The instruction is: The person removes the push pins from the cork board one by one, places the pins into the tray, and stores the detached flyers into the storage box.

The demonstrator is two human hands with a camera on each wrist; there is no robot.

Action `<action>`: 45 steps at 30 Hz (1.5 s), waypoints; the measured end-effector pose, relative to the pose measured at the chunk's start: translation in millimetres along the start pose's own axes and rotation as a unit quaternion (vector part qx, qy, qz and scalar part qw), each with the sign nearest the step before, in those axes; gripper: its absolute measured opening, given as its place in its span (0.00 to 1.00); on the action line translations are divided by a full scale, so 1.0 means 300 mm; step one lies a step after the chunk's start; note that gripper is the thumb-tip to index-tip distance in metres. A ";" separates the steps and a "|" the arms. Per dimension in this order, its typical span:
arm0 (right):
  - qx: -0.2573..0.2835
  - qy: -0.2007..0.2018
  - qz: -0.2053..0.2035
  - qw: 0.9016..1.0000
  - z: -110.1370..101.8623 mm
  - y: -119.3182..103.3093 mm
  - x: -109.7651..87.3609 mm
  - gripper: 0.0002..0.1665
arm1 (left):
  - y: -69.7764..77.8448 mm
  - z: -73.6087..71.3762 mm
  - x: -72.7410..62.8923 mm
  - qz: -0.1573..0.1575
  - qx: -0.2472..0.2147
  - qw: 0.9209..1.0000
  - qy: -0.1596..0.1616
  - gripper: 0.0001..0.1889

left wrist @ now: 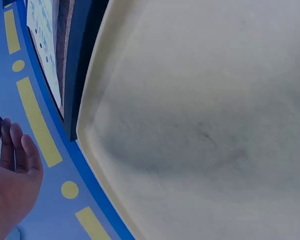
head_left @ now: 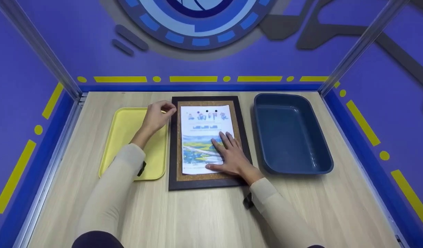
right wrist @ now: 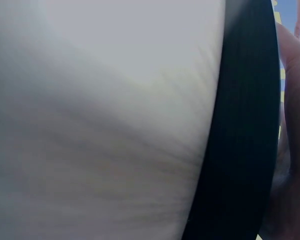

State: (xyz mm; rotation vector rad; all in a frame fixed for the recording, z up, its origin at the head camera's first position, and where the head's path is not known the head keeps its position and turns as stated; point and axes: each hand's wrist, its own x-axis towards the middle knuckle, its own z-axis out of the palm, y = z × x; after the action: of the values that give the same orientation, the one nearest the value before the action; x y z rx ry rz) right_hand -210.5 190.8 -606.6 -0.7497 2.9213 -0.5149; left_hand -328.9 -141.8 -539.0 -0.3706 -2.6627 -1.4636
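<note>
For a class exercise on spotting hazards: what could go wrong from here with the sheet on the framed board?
The sheet might skew if the right hand, spread across its lower part, shifts. The small dark thing that the left hand seems to pinch could slip and drop, perhaps onto the yellow tray.

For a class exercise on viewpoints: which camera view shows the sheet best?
The head view: it shows the sheet nearly whole from above, with only the right hand covering part. The left wrist view catches just a slanted slice at upper left; in the right wrist view I cannot make it out.
</note>
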 end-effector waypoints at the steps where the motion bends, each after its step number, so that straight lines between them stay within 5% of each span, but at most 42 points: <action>1: 0.001 0.001 -0.001 1.000 0.001 0.000 0.000 0.63 | -0.007 -0.007 -0.005 -0.004 0.001 1.000 0.001 0.09; 10: -0.003 0.004 -0.005 1.000 0.004 -0.001 0.002 0.64 | -0.088 -0.043 -0.057 -0.040 0.026 0.999 0.015 0.09; 22: -0.003 0.003 -0.002 1.000 0.004 0.001 -0.009 0.64 | -0.194 0.010 -0.137 -0.074 0.049 0.996 -0.012 0.09; 35: -0.002 0.001 0.000 1.000 0.003 0.002 0.003 0.65 | -0.191 -0.004 -0.136 -0.061 0.111 0.991 -0.037 0.07; 45: -0.004 0.005 0.002 1.000 0.005 0.003 0.000 0.64 | -0.193 -0.014 -0.137 -0.081 0.089 0.992 -0.041 0.08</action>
State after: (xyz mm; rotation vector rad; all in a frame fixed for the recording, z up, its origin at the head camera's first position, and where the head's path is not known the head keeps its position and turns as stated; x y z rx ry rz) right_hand -210.6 191.1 -608.4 -0.7454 2.9359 -0.5075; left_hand -303.7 -182.3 -591.9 -0.2099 -2.9220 -1.2585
